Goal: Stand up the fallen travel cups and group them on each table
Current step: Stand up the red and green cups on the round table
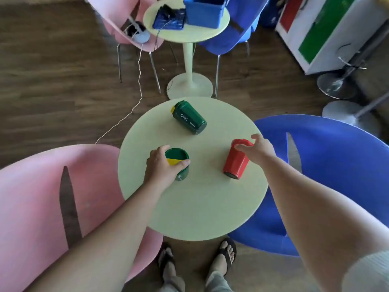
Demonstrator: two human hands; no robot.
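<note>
Three travel cups are on the round pale green table [195, 207] in front of me. A green cup with a yellow lid flap [178, 161] stands upright at the left, and my left hand [162, 165] grips it around the top. A red cup [235, 160] lies on its side at the right, base toward me. My right hand [257, 148] hovers over its lid end with fingers spread, touching or nearly touching it. A second green cup marked OKK [189, 118] lies on its side at the far part of the table, untouched.
A pink chair [42, 197] stands left of the table and a blue chair [326, 165] right of it. Beyond is a second round table [189, 32] with a blue bin [206, 11] and a dark blue pouch, flanked by chairs. A white cable runs across the wooden floor.
</note>
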